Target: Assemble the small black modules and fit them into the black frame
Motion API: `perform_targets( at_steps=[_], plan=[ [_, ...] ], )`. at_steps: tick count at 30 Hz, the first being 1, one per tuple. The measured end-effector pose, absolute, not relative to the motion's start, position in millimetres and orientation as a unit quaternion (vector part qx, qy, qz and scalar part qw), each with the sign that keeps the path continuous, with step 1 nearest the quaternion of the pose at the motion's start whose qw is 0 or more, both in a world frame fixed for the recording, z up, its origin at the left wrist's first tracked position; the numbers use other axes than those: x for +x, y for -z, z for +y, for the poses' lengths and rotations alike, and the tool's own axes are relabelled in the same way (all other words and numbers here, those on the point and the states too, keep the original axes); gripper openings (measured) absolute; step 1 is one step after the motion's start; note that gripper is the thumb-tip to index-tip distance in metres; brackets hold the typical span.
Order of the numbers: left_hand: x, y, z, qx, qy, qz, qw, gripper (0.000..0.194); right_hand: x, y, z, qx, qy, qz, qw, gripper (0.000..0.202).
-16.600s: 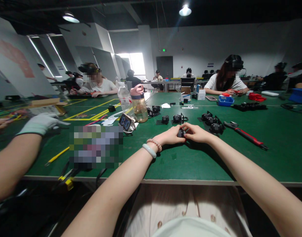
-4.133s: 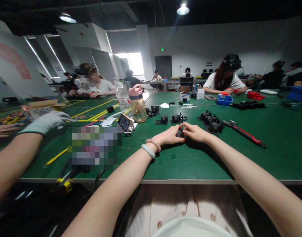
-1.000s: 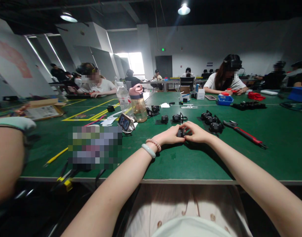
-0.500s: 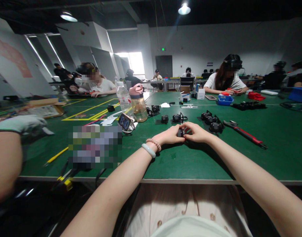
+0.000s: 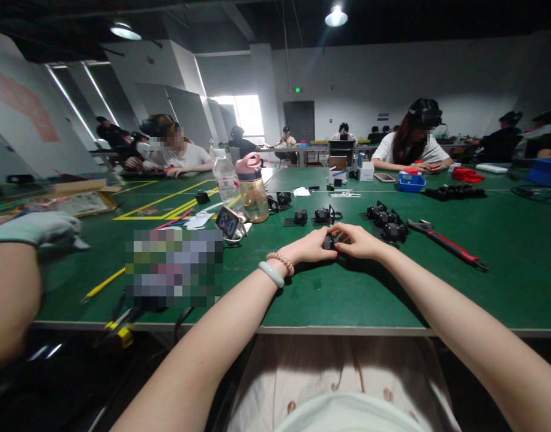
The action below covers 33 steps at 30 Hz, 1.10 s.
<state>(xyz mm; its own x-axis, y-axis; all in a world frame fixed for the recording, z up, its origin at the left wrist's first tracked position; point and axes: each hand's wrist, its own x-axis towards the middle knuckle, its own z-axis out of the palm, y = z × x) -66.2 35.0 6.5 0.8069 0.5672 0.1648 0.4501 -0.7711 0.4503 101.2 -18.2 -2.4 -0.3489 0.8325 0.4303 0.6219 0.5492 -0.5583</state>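
Between my hands is a small black part (image 5: 329,242), partly covered by fingers; its exact kind is unclear. My left hand (image 5: 312,246) wraps round its left side, the thumb along the near edge. From the right, my right hand (image 5: 354,241) closes on the same part with its fingertips. Just beyond my fingers, similar black parts lie on the green table: one black block (image 5: 301,216), another with a thin upright plate (image 5: 323,215), and a larger black cluster (image 5: 387,223) to the right.
An adjustable wrench (image 5: 449,243) with red-black handles lies right. A pink-lidded bottle (image 5: 252,189), a clear bottle (image 5: 225,177) and a propped phone (image 5: 228,222) stand left. A co-worker's gloved hand (image 5: 62,231) reaches in at far left. A blue bin (image 5: 411,182) sits farther back.
My hands stay in nearly the same place on the black part, with only slight finger movement. The co-worker's gloved hand at far left has drawn back a little leftward.
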Motion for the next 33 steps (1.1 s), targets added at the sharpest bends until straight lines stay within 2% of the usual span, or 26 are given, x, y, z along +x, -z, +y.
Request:
perform_targets(
  at_steps=[33],
  plan=[
    [-66.5, -4.5, 38.5, 0.933, -0.137, 0.272, 0.193, 0.056, 101.5, 1.7, -18.4, -0.465, -0.179, -0.801, 0.333, 0.031]
  ],
)
